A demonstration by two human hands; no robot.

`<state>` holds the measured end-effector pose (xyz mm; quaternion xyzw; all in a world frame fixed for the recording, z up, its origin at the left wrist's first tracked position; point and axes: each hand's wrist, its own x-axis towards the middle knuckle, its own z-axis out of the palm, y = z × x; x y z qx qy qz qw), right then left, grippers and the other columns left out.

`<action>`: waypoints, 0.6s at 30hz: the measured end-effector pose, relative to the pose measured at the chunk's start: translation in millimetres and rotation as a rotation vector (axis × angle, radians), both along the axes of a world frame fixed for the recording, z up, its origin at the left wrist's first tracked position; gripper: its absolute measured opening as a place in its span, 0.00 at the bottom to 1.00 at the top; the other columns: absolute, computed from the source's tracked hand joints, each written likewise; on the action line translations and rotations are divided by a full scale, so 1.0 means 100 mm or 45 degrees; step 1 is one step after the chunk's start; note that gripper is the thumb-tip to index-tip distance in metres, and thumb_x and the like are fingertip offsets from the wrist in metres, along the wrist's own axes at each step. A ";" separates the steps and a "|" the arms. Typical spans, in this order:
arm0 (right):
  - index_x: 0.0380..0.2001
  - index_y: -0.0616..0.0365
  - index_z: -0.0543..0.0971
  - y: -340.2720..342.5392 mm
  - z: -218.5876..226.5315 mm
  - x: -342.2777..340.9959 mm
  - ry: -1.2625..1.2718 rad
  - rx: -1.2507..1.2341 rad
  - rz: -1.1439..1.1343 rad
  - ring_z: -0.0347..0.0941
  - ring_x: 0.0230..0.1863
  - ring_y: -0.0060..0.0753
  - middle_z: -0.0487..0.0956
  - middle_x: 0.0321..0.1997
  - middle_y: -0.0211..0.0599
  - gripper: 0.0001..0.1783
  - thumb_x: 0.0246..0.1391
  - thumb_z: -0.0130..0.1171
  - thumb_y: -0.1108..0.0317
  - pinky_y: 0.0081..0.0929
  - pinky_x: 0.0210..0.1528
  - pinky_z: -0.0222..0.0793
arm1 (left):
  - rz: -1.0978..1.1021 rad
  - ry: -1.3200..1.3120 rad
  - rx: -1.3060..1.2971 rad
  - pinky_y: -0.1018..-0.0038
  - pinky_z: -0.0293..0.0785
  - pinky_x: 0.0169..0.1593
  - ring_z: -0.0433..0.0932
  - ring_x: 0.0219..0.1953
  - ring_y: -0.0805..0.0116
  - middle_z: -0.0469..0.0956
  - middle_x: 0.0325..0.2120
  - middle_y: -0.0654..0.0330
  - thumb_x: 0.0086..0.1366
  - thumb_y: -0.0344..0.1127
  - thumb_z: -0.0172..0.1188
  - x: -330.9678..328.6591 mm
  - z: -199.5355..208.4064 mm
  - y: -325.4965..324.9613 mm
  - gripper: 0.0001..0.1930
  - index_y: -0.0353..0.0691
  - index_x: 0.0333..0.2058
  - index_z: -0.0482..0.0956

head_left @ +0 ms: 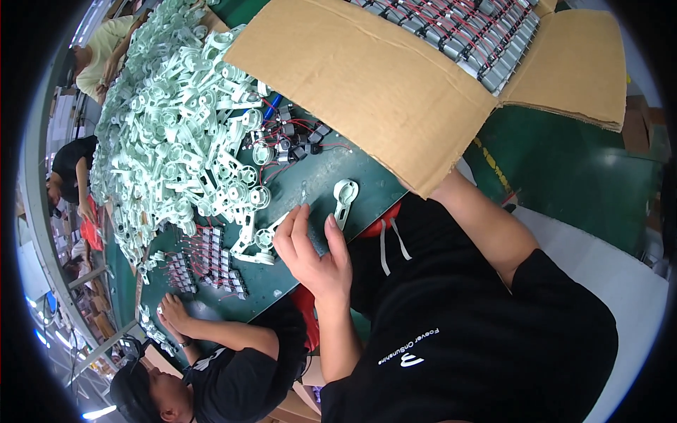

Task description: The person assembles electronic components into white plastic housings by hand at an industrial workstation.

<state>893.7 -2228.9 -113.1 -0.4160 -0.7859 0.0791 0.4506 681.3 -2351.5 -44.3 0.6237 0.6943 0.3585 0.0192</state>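
My left hand [314,257] is over the near edge of the green table, its fingers stretched out and the thumb apart from them. Close to the thumb tip lies a single pale green plastic housing [344,197] with a round ring end and a slotted handle. Another pale green housing [264,240] is by my fingertips, at the edge of the heap. My right hand [438,187] is mostly hidden behind the flap of a cardboard box [367,77]; only the part near the wrist shows, so its fingers cannot be read.
A large heap of pale green housings [176,134] covers the table's left side. Small motors with red and black wires [293,137] lie beside it, and rows of grey motors [211,254] stand farther left. More motors [465,35] fill the box. A co-worker [233,359] works at lower left.
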 end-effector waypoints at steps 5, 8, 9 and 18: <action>0.36 0.59 0.83 -0.20 0.62 -0.14 -0.014 -0.518 0.345 0.83 0.58 0.42 0.86 0.52 0.40 0.05 0.67 0.69 0.71 0.38 0.57 0.79 | -0.104 -0.249 -0.005 0.66 0.80 0.51 0.84 0.49 0.58 0.85 0.51 0.48 0.69 0.25 0.73 -0.06 0.12 0.09 0.22 0.32 0.61 0.83; 0.43 0.61 0.83 -0.35 0.61 -0.03 -0.108 -0.435 0.410 0.83 0.57 0.52 0.85 0.50 0.44 0.08 0.65 0.69 0.70 0.47 0.58 0.78 | -0.220 -0.432 -0.131 0.71 0.79 0.45 0.84 0.43 0.65 0.87 0.43 0.53 0.65 0.22 0.75 -0.04 0.18 0.05 0.22 0.33 0.58 0.86; 0.51 0.62 0.83 -0.38 0.59 0.00 -0.193 -0.377 0.432 0.83 0.53 0.58 0.85 0.50 0.48 0.14 0.65 0.68 0.67 0.53 0.57 0.78 | -0.262 -0.416 -0.151 0.71 0.79 0.45 0.84 0.42 0.65 0.87 0.41 0.55 0.64 0.22 0.76 -0.04 0.20 0.03 0.20 0.33 0.55 0.88; 0.34 0.60 0.82 -0.52 0.58 -0.02 -0.138 -0.609 0.511 0.75 0.71 0.53 0.84 0.52 0.36 0.07 0.59 0.73 0.73 0.49 0.68 0.73 | -0.341 -0.376 -0.127 0.67 0.79 0.45 0.83 0.39 0.60 0.86 0.36 0.57 0.59 0.21 0.78 0.00 0.20 -0.06 0.11 0.38 0.40 0.91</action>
